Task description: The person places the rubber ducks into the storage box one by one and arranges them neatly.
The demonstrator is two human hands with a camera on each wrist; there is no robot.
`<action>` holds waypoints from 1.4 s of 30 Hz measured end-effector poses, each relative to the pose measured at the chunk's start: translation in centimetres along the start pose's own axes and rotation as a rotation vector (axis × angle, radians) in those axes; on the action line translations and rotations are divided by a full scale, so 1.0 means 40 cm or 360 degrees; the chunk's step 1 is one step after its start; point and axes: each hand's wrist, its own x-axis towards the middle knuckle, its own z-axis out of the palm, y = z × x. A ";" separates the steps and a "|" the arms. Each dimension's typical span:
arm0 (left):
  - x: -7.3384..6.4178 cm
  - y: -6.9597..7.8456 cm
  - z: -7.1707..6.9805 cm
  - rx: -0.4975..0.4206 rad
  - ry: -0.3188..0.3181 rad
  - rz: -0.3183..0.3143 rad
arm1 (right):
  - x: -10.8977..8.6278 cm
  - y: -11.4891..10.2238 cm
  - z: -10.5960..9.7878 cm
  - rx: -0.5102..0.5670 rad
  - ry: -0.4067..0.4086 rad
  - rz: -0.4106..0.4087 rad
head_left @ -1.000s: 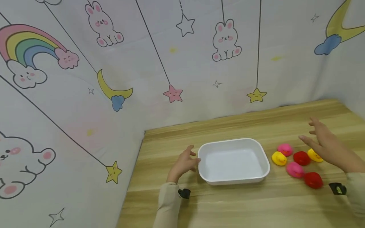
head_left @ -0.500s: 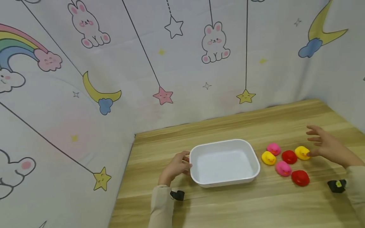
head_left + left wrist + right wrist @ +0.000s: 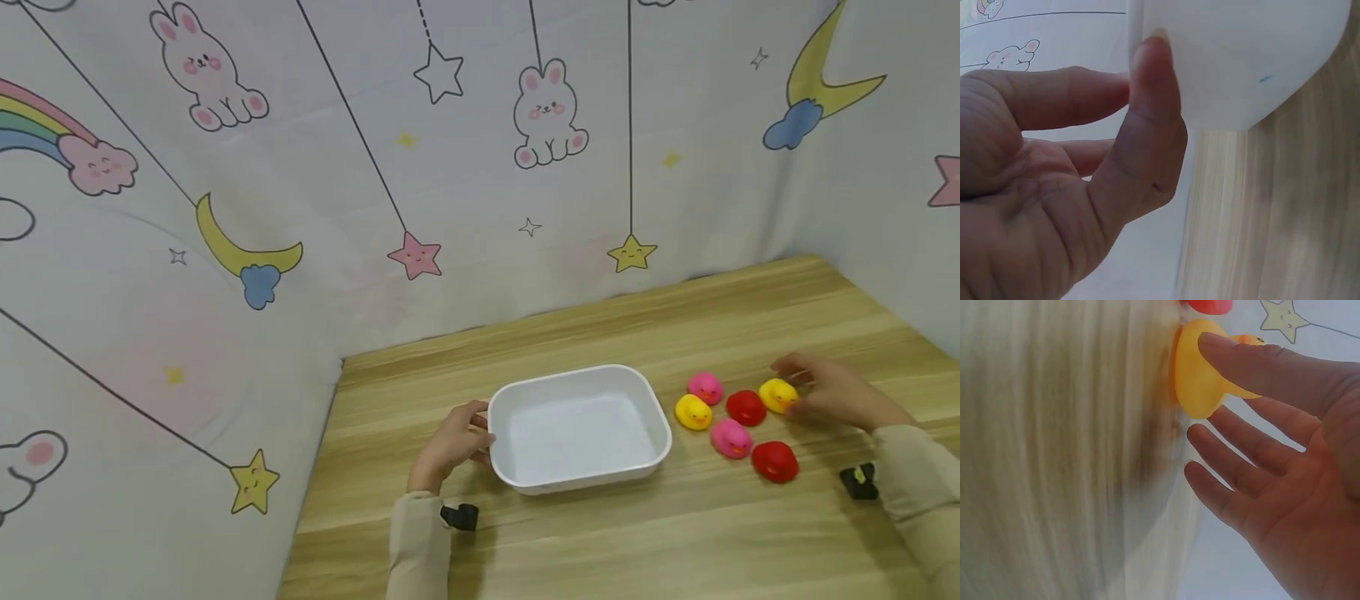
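At the left end of a white plastic tub (image 3: 581, 433), my left hand (image 3: 452, 446) pinches the rim between thumb and fingers. The left wrist view shows the tub's outer wall (image 3: 1254, 56) close against those fingertips. My right hand (image 3: 836, 392) reaches around a yellow rubber duck (image 3: 777, 396) that sits on the table. In the right wrist view the thumb crosses in front of this duck (image 3: 1194, 375), and the long fingers extend behind and below it, fairly straight. Whether they press on it cannot be told.
Beside the tub lie more rubber ducks: a yellow duck (image 3: 693, 412), a pink duck (image 3: 705, 388), another pink duck (image 3: 731, 438), a red duck (image 3: 746, 407) and another red duck (image 3: 776, 462). A printed cloth wall (image 3: 480, 183) borders the wooden table (image 3: 600, 542).
My right hand has come down from above the ducks to the far-right yellow one. The left hand has closed onto the tub's rim. The head view has shifted right.
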 end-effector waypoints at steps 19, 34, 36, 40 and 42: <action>-0.018 0.022 -0.009 0.0033 0.0013 -0.0016 | 0.035 -0.073 -0.026 -0.0409 -0.0064 0.0021; -0.010 0.026 -0.007 0.0028 -0.0010 -0.0036 | 0.053 -0.131 -0.066 -0.0335 -0.0109 0.0086; -0.009 0.025 -0.007 0.0029 -0.0015 -0.0033 | 0.054 -0.145 -0.071 -0.0331 -0.0069 0.0114; -0.008 0.024 -0.006 0.0011 -0.0032 -0.0023 | 0.055 -0.187 -0.082 -0.0291 -0.0007 0.0142; -0.007 0.024 -0.004 0.0003 -0.0044 -0.0024 | 0.056 -0.212 -0.087 -0.0285 0.0023 0.0142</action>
